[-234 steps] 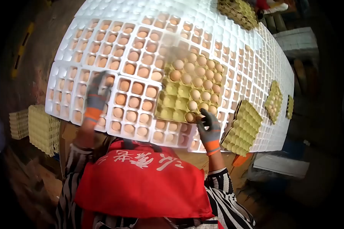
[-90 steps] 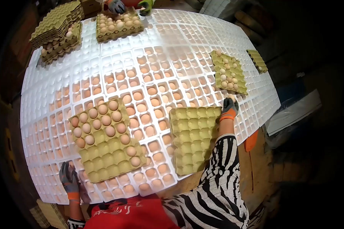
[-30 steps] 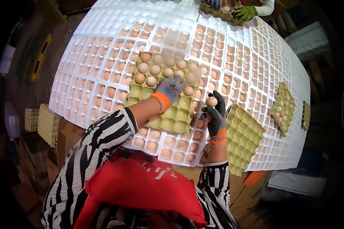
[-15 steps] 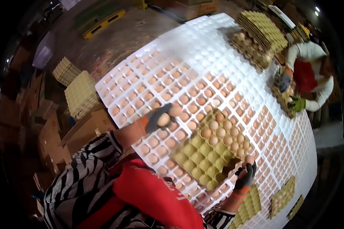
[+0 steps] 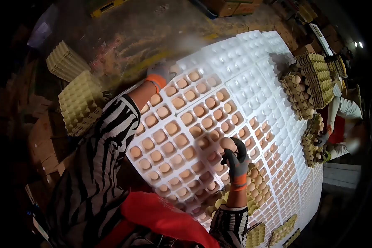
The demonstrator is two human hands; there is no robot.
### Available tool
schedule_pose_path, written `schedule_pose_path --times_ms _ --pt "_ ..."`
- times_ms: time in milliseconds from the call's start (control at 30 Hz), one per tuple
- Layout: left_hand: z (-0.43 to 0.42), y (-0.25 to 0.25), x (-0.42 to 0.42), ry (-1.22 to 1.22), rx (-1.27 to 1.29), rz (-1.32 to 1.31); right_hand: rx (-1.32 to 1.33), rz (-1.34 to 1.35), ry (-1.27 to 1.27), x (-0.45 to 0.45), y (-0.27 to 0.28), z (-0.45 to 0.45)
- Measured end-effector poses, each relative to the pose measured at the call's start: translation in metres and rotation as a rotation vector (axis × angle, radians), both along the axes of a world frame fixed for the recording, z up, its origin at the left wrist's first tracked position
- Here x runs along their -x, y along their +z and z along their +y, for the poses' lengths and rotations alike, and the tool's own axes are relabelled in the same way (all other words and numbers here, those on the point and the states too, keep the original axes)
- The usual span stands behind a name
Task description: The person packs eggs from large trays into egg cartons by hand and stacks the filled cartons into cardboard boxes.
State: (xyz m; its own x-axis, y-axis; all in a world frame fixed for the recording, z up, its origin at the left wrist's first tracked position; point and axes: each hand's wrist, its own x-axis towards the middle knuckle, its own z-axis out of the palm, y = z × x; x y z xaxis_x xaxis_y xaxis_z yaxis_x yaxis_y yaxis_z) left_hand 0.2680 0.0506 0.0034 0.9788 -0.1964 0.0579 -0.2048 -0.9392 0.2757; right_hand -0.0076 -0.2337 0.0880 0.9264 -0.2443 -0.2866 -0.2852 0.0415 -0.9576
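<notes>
In the head view, my left hand (image 5: 160,75), in a grey glove with an orange cuff, reaches to the far left edge of the white trays. An egg (image 5: 175,69) shows at its fingertips; the palm side is hidden. My right hand (image 5: 236,159), gloved alike, has its thumb and fingers closed around a brown egg (image 5: 227,144) above the trays. Beneath that wrist lies a yellowish pulp egg tray (image 5: 252,202) with several eggs in it, partly covered by my arm. Rows of eggs sit in the pockets of the white tray (image 5: 175,162) nearby.
Stacked pulp trays (image 5: 80,101) stand at the left beside cardboard boxes (image 5: 45,142). A co-worker's gloved hand (image 5: 323,136) is at another pulp tray of eggs (image 5: 312,142) on the right. A tall tray stack (image 5: 316,76) rises behind it.
My left hand has moved away to the far left edge of the trays. My right hand has come up from the pulp tray, carrying an egg leftward. The view has shifted.
</notes>
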Motion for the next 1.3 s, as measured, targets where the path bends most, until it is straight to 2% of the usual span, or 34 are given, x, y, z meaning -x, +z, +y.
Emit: schedule_pose_path --times_ms 100,133,233,267,367,400,433,500,533,567,633,667,767,833,900,967,1000,1033,1100,1167,1200,1300 --pt "-0.012 0.002 -0.013 -0.045 0.124 -0.084 -0.017 0.050 0.032 -0.044 -0.007 0.013" --pt "-0.016 -0.009 -0.023 -0.139 0.397 -0.211 -0.028 0.023 0.048 -0.060 -0.003 0.020" --pt "-0.043 -0.044 -0.060 -0.421 0.753 -0.082 -0.075 0.008 -0.012 -0.111 -0.012 0.037" --pt "-0.047 -0.067 -0.066 -0.473 0.168 -0.401 -0.033 0.004 -0.048 -0.130 -0.016 0.045" --pt "-0.045 -0.049 -0.059 -0.330 0.329 -0.337 0.102 -0.028 -0.068 -0.190 -0.040 0.053" --pt "-0.039 -0.051 -0.062 -0.260 0.326 -0.341 0.323 -0.118 -0.042 -0.210 -0.050 0.056" --pt "-0.032 -0.042 -0.062 -0.189 0.332 -0.164 0.542 -0.205 -0.013 -0.228 -0.055 0.060" --pt "-0.020 -0.030 -0.064 -0.047 0.338 0.188 0.887 -0.127 0.031 -0.255 -0.055 0.070" --pt "-0.018 -0.051 -0.066 -0.090 0.525 0.137 1.058 -0.089 0.058 -0.264 -0.055 0.074" --pt "-0.017 -0.071 -0.067 -0.076 0.531 0.177 0.995 -0.127 0.061 -0.269 -0.059 0.074" --pt "-0.016 -0.063 -0.053 -0.048 0.542 0.255 0.867 -0.204 0.065 -0.280 -0.068 0.076" --pt "-0.017 -0.059 -0.049 -0.037 0.507 0.180 0.771 -0.339 0.085 -0.287 -0.074 0.078" --pt "-0.015 -0.044 -0.044 -0.026 0.485 0.157 0.477 -0.322 0.116 -0.317 -0.086 0.097" --pt "-0.016 -0.051 -0.046 -0.037 0.556 0.142 0.673 -0.397 0.172 -0.334 -0.093 0.101" --pt "-0.016 -0.055 -0.044 -0.047 0.557 0.108 0.222 -0.094 -0.012 -0.334 -0.074 0.099" --pt "-0.018 -0.057 -0.042 -0.016 0.459 0.073 0.033 -0.270 -0.269 -0.333 -0.071 0.089" --pt "-0.020 -0.058 -0.041 -0.001 0.410 0.057 0.033 -0.438 -0.329 -0.342 -0.088 0.071" --pt "-0.020 -0.053 -0.041 0.000 0.385 0.122 0.094 -0.562 -0.409 -0.345 -0.098 0.058" --pt "-0.020 -0.038 -0.044 0.002 0.334 0.252 0.741 -0.639 -0.251 -0.346 -0.119 0.023" --pt "-0.020 -0.045 -0.044 0.011 0.317 0.204 1.434 -0.551 0.022 -0.336 -0.150 -0.011" --pt "-0.020 -0.049 -0.045 0.015 0.308 0.177 1.264 -0.586 -0.001 -0.324 -0.132 -0.005" --pt "-0.022 -0.051 -0.042 0.038 0.288 0.122 0.372 -0.525 -0.219 -0.251 -0.049 0.033"
